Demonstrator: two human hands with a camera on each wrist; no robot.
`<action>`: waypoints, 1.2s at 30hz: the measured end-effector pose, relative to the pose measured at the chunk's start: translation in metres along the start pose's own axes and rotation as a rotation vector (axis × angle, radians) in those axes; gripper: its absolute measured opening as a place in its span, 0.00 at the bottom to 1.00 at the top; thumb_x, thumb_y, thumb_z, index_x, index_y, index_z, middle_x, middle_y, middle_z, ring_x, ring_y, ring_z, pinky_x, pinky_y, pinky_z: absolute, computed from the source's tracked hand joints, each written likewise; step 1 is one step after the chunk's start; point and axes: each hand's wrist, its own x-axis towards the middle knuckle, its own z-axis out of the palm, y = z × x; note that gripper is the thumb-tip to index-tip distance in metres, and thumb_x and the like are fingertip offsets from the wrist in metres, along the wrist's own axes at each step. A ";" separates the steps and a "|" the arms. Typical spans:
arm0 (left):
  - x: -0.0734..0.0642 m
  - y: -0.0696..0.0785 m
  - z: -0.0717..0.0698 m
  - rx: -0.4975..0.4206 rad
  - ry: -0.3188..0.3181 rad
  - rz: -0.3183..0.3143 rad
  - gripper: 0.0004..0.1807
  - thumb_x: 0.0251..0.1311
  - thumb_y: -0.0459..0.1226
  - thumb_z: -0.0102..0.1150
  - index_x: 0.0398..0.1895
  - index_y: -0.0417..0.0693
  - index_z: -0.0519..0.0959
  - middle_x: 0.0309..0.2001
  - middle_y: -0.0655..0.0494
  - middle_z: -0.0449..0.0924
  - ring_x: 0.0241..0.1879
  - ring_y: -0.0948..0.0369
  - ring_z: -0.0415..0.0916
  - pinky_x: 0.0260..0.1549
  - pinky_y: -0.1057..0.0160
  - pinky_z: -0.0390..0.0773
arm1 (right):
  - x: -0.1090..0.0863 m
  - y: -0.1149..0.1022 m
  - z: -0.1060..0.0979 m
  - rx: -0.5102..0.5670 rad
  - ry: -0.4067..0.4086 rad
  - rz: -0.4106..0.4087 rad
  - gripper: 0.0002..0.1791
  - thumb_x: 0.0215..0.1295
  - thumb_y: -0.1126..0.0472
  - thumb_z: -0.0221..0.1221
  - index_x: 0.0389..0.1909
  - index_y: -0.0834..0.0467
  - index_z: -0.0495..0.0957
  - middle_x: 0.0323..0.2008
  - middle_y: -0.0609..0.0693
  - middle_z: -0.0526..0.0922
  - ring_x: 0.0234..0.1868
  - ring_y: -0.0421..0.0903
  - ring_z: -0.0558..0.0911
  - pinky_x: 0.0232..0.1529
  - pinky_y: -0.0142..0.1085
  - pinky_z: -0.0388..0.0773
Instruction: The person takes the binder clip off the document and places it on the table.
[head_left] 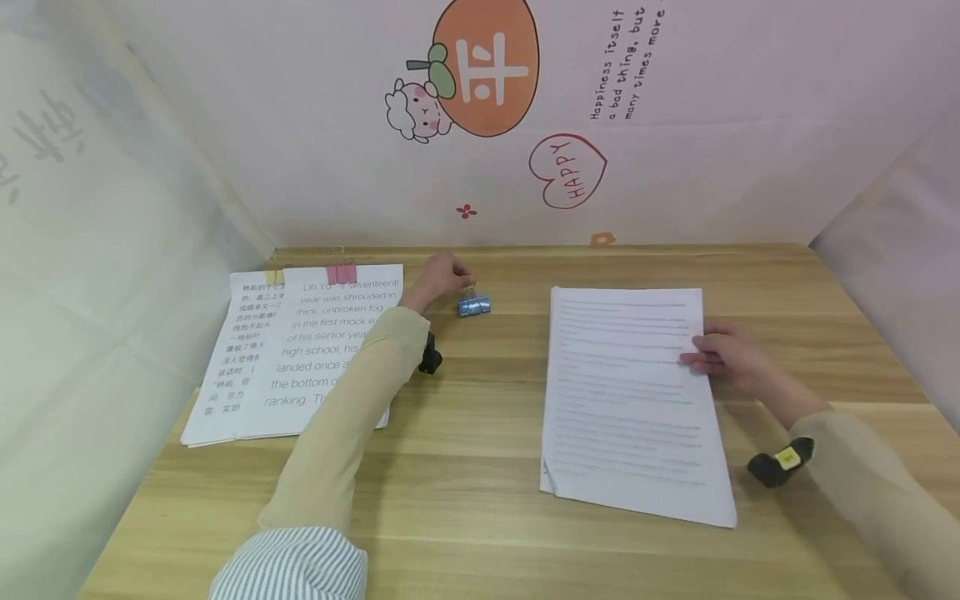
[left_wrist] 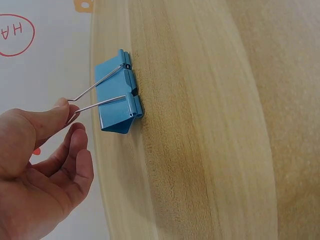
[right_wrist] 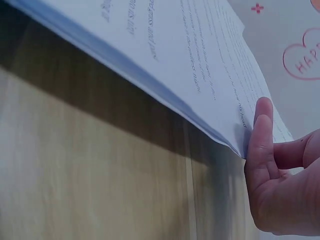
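My left hand (head_left: 442, 279) is near the table's back edge. Its thumb and forefinger pinch the wire handles of a blue binder clip (left_wrist: 114, 97). The clip's jaws are closed with nothing between them. My right hand (head_left: 735, 358) holds the right edge of a stack of printed paper (head_left: 626, 400), fingertips over the top sheet. That edge stands raised, with a shadow beneath it in the right wrist view; part of this grip is hidden. The stack's lower left corner shows sheets slightly out of line.
Two overlapping printed stacks (head_left: 300, 358) lie at the left, one with a pink binder clip (head_left: 342, 274), the other with a yellow binder clip (head_left: 274, 277). My left forearm crosses over them. A white printed wall sheet (head_left: 337, 192) rises behind the wooden table (head_left: 465, 500).
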 end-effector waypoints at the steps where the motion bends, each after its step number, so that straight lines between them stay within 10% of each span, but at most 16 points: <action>1: 0.000 0.000 0.000 -0.002 0.000 0.000 0.12 0.65 0.38 0.55 0.46 0.42 0.82 0.49 0.47 0.80 0.47 0.54 0.75 0.48 0.59 0.77 | 0.001 0.001 -0.005 -0.004 0.009 0.008 0.34 0.74 0.63 0.41 0.69 0.75 0.36 0.26 0.35 0.82 0.31 0.31 0.83 0.36 0.26 0.81; 11: -0.001 0.000 -0.002 0.005 -0.012 0.015 0.12 0.64 0.38 0.55 0.47 0.43 0.81 0.49 0.47 0.80 0.48 0.54 0.75 0.50 0.58 0.77 | 0.008 0.004 -0.039 -0.214 0.188 0.041 0.34 0.73 0.61 0.40 0.67 0.79 0.37 0.23 0.35 0.77 0.27 0.29 0.82 0.34 0.27 0.81; 20: 0.000 -0.003 -0.002 0.004 -0.015 0.021 0.12 0.64 0.38 0.55 0.46 0.43 0.82 0.49 0.48 0.80 0.48 0.55 0.75 0.50 0.58 0.77 | 0.009 0.006 -0.040 -0.538 0.377 0.003 0.31 0.69 0.59 0.44 0.62 0.82 0.53 0.41 0.70 0.79 0.29 0.43 0.83 0.27 0.30 0.75; 36: 0.001 -0.001 -0.001 0.036 -0.011 0.018 0.13 0.64 0.39 0.56 0.47 0.44 0.82 0.49 0.48 0.81 0.47 0.55 0.76 0.48 0.59 0.77 | 0.014 0.013 -0.038 -0.657 0.461 0.008 0.24 0.67 0.60 0.47 0.54 0.77 0.64 0.43 0.70 0.75 0.38 0.56 0.78 0.31 0.36 0.71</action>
